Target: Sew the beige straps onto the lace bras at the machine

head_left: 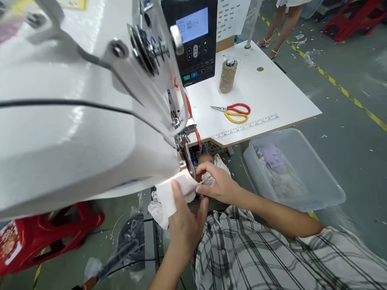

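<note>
A piece of white fabric with lace (165, 197) lies at the narrow arm of a white sewing machine (115, 161), just below its needle area. My left hand (186, 225) holds the near side of this fabric, index finger laid along it and thumb apart on the right. At the fabric's right edge, my right hand (222, 185) is closed in a pinch, with a thin pale strip by its fingertips. More white lace hangs behind the right hand. The sewing machine's head hides part of the work, and the fingers under the fabric are out of sight.
On the white table (281, 92) are red-and-yellow scissors (237, 112), a brown thread cone (228, 76), a printed ruler (246, 127) and a control panel (195, 44). A clear plastic bin (317, 177) stands right. Red stools (69, 229) and a person's legs (279, 26) are nearby.
</note>
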`<state>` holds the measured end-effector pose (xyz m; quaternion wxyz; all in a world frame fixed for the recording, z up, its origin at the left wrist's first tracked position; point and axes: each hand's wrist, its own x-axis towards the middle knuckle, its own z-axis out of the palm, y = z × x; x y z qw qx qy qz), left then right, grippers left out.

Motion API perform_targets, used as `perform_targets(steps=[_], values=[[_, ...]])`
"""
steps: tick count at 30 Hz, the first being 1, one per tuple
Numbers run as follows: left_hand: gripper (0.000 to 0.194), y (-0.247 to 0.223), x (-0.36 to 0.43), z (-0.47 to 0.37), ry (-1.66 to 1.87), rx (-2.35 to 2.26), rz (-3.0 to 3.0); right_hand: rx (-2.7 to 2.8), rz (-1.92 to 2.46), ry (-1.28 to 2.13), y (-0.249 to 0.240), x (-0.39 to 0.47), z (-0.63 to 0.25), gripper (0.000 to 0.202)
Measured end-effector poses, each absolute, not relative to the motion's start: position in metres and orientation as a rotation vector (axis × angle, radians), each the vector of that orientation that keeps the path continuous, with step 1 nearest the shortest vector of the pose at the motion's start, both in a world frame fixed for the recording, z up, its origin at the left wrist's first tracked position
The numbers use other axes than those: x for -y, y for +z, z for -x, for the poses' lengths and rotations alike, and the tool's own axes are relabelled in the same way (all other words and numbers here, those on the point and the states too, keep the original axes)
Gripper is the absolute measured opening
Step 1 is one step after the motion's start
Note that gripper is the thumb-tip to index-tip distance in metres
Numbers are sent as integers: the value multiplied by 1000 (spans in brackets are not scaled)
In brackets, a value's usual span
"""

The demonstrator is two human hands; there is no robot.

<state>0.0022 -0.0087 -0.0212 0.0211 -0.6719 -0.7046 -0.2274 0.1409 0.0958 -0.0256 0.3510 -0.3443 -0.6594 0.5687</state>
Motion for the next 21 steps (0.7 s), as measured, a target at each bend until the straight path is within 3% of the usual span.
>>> perform_targets(steps=[6,8,12,15,18,21], values=[[98,-33,43,-35,-866,2001,2274,1535,901,1642,-27,-67,-156,31],[84,-31,49,-30,-972,2120,2472,1403,854,1782,-28,-63,-163,33],[34,-15,45,-8,-1181,2237,2608,1302,819,2014,-27,-62,-174,43],[31,0,29,3,-1307,1892,2512,1442,747,2068,-20,-65,-177,45],[34,7,12,7,-1016,1637,2787,1839,643,1973,-13,-70,-180,40],[30,1,2,11,-661,2000,2827,2352,664,1441,-14,-70,-180,32]])
